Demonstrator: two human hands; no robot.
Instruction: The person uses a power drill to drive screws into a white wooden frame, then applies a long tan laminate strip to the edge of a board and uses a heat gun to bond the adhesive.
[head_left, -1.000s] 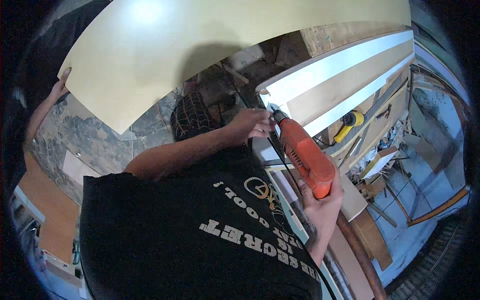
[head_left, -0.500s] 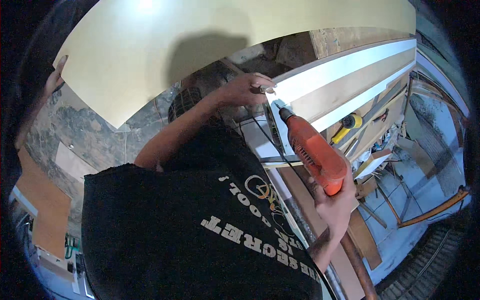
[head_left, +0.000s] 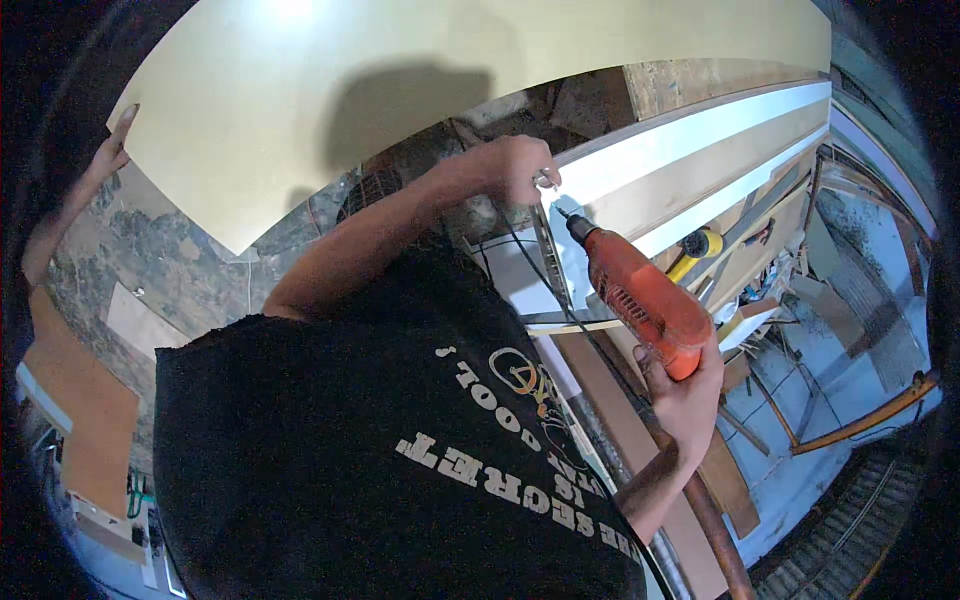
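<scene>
My right hand (head_left: 688, 395) is wrapped round the grip of an orange-red power drill (head_left: 640, 290). The drill's bit points up and left at the near end of a long panel (head_left: 690, 150) with white and tan strips. A small gap seems to lie between the bit and the panel, though contact is hard to judge. At that panel's corner, my left hand (head_left: 518, 170) is closed, its fingers curled down around a small shiny metal piece (head_left: 545, 181). What kind of piece it is cannot be made out.
A large pale board (head_left: 230, 110) spans the far side, with another person's hand (head_left: 115, 150) at its left edge. A yellow-and-black tool (head_left: 695, 252) lies right of the drill. A dark cord (head_left: 540, 275) hangs below my left hand. Wood offcuts (head_left: 755, 320) clutter the right.
The drill has shifted slightly right, and its bit has drawn back from the panel. My left hand has turned, its fingers now curling down at the corner.
</scene>
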